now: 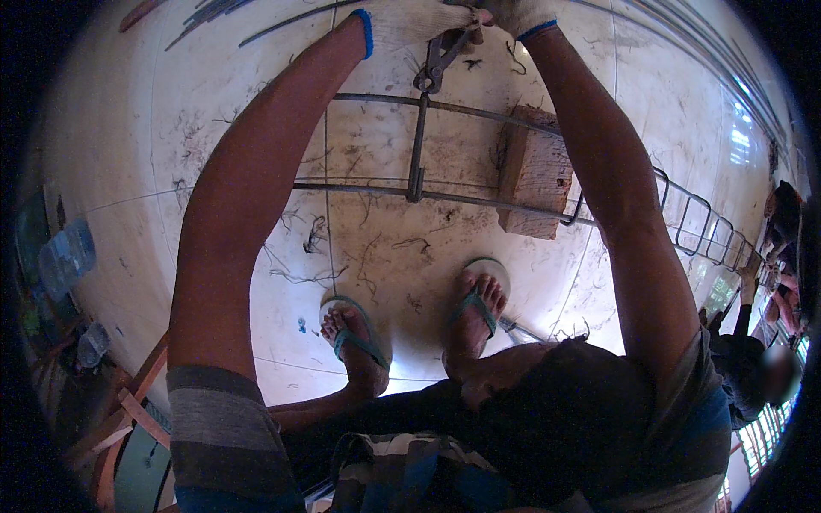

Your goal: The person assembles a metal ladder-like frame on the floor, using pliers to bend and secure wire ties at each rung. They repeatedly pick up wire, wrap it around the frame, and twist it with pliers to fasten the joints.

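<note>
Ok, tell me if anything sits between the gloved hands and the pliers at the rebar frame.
Nothing visible does. The left hand and right hand, both in white gloves, already meet at the pliers, whose jaws reach down to the rebar frame. The wooden block sits under the bars off to the right, clear of the pliers.

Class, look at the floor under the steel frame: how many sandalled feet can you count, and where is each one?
2. The left foot stands on the pale floor below the rebar frame; the right foot stands beside it, nearer the wooden block. None seem hidden.
</note>
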A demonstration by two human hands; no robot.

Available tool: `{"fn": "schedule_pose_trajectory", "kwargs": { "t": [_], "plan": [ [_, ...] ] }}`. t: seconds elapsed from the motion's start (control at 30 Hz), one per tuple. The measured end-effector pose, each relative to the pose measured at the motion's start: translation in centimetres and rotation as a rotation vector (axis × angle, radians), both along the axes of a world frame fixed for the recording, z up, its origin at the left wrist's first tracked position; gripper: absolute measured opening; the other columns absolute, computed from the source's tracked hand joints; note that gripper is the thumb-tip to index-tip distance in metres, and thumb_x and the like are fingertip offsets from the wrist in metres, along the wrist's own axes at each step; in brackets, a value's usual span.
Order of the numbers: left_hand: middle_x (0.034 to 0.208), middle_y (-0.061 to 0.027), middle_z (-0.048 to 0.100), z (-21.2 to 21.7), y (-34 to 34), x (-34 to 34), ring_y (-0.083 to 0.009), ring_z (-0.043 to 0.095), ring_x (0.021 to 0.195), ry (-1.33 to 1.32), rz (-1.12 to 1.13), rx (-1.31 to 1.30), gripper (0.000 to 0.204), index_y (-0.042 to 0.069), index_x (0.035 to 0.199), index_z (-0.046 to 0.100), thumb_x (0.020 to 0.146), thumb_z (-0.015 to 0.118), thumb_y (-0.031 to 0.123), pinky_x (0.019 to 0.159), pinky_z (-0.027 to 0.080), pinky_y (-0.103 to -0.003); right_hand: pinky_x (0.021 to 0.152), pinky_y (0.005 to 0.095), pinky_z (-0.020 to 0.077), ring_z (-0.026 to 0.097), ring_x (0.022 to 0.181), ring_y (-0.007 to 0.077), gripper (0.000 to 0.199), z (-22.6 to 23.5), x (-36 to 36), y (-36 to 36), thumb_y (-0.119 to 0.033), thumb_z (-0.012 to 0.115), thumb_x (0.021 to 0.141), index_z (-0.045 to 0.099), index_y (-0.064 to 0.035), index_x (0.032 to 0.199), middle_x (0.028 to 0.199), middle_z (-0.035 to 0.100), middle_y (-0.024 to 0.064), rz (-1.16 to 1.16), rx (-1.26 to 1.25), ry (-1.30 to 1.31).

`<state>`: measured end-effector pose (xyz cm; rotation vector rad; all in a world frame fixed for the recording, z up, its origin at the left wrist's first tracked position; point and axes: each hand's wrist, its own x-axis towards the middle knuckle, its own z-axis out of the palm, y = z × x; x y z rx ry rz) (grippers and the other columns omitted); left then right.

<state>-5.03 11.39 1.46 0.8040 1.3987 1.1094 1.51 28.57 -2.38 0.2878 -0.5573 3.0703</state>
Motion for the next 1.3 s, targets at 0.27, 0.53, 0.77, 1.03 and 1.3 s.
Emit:
{"fn": "schedule_pose_trajectory", "kwargs": {
  "t": [0.27, 0.53, 0.77, 1.03, 1.3],
  "plan": [
    [0.108, -0.0214, 0.073, 5.8, -0.1, 3.7, -0.0376, 0.072, 0.097, 0.924, 0.112, -0.39, 0.049, 0.001, 0.102, 0.072, 0.09, 0.073, 0.049, 0.087, 0.057, -0.045, 0.079, 0.0461, 0.0526, 0.06, 0.074, 0.0259, 0.047, 3.4, -1.1, -0.1, -0.049, 0.04, 0.107, 0.063, -0.008, 0.103, 0.081, 0.062, 0.0057, -0.125, 0.153, -0.322],
    [0.099, -0.0263, 0.074, 5.0, 1.3, 8.3, -0.0424, 0.073, 0.097, 0.933, 0.566, -0.321, 0.066, -0.007, 0.12, 0.055, 0.081, 0.083, 0.038, 0.084, 0.058, -0.052, 0.072, 0.0455, 0.0511, 0.057, 0.068, 0.026, 0.047, 6.5, 0.9, -1.3, -0.05, 0.04, 0.107, 0.061, -0.0098, 0.092, 0.074, 0.058, 0.0043, -0.505, 0.356, -0.569],
    [0.095, -0.0263, 0.074, 3.9, 0.4, 5.6, -0.0407, 0.074, 0.093, 0.589, 0.455, -0.152, 0.039, -0.001, 0.109, 0.069, 0.086, 0.073, 0.03, 0.082, 0.058, -0.052, 0.067, 0.0403, 0.0553, 0.065, 0.07, 0.0249, 0.05, 6.6, 0.9, -1.5, -0.057, 0.048, 0.106, 0.062, -0.0111, 0.092, 0.077, 0.064, 0.0068, -0.404, 0.486, -0.424],
    [0.096, -0.0277, 0.074, 4.5, 0.8, 5.1, -0.0434, 0.072, 0.1, 0.729, 0.338, -0.262, 0.037, -0.002, 0.102, 0.07, 0.088, 0.075, 0.032, 0.085, 0.057, -0.053, 0.049, 0.0308, 0.0364, 0.039, 0.051, 0.0118, 0.034, 6.2, -0.6, -2.5, -0.048, 0.056, 0.104, 0.059, -0.0183, 0.086, 0.062, 0.042, -0.0048, -0.576, 0.538, -0.449],
    [0.089, -0.0246, 0.073, 3.2, 1.8, 6.3, -0.0439, 0.072, 0.094, 0.874, 0.576, -0.07, 0.031, 0.0, 0.1, 0.068, 0.087, 0.076, 0.026, 0.08, 0.057, -0.052, 0.048, 0.034, 0.0386, 0.044, 0.048, 0.0167, 0.029, 10.4, 0.4, -5.2, -0.038, 0.057, 0.093, 0.062, -0.0125, 0.079, 0.057, 0.044, -0.0012, -0.792, 1.053, -0.897]
  ]
}}
